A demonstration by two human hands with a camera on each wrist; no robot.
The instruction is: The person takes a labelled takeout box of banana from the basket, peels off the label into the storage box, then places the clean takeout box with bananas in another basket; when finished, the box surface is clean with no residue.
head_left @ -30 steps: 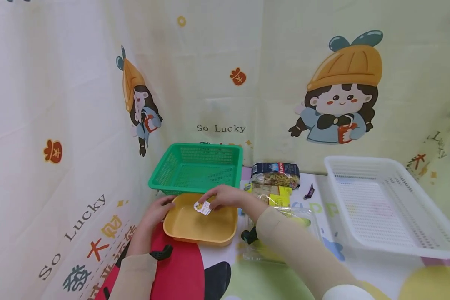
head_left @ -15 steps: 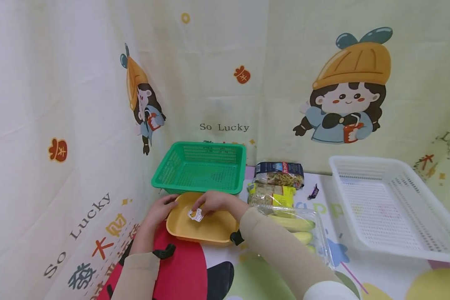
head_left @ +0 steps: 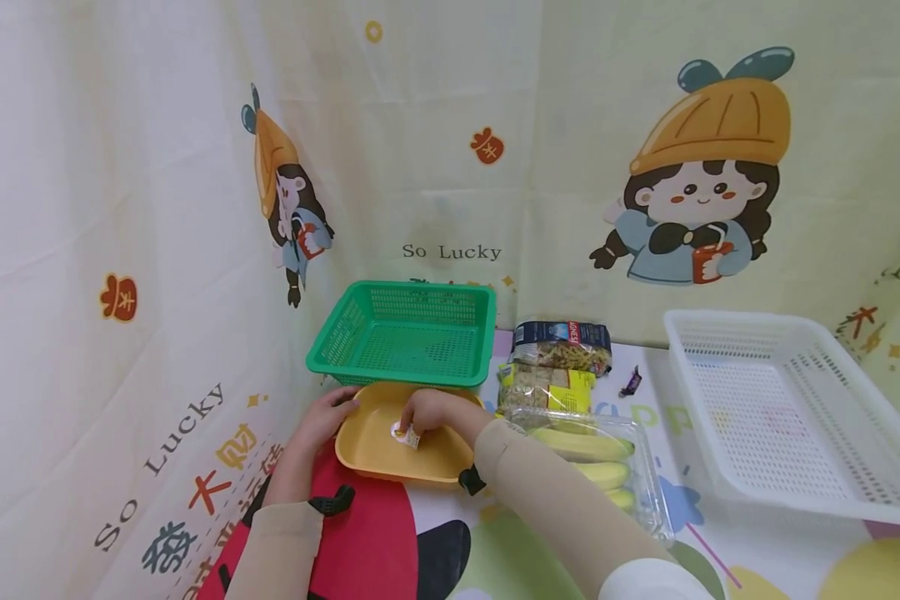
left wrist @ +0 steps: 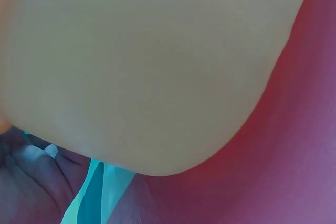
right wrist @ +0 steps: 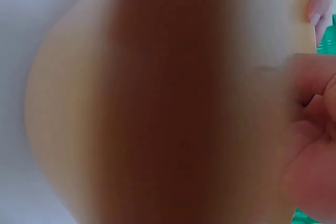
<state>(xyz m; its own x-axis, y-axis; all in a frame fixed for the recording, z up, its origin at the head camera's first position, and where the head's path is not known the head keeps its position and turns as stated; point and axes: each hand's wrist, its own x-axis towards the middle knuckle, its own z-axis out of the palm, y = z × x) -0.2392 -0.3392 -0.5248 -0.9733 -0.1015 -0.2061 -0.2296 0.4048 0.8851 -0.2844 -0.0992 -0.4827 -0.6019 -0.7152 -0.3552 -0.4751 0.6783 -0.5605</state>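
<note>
A yellow plastic basin (head_left: 371, 457) stands on the table in the head view. My left hand (head_left: 324, 419) holds its left rim, the thumb over the edge; in the left wrist view the basin's wall (left wrist: 157, 66) fills most of the frame, with part of the left hand (left wrist: 37, 177) at lower left. Over the basin floor, my right hand (head_left: 429, 410) pinches a small white card (head_left: 407, 435) printed with a banana picture. In the right wrist view a dark blurred band covers the middle; the curled right hand (right wrist: 315, 145) shows at the right edge, and the card is hidden.
Behind the basin is a green basket (head_left: 401, 375). To the right lie a pasta bag (head_left: 562, 346), a yellow-labelled packet (head_left: 543, 387), a clear box of bananas (head_left: 603, 450) and a small purple-wrapped sweet (head_left: 632, 382). A white basket (head_left: 780, 417) stands far right.
My right hand has lowered the card toward the basin floor, first to the left, then slightly back right. The right forearm has shifted left, uncovering more of the banana box. The left hand stays on the rim.
</note>
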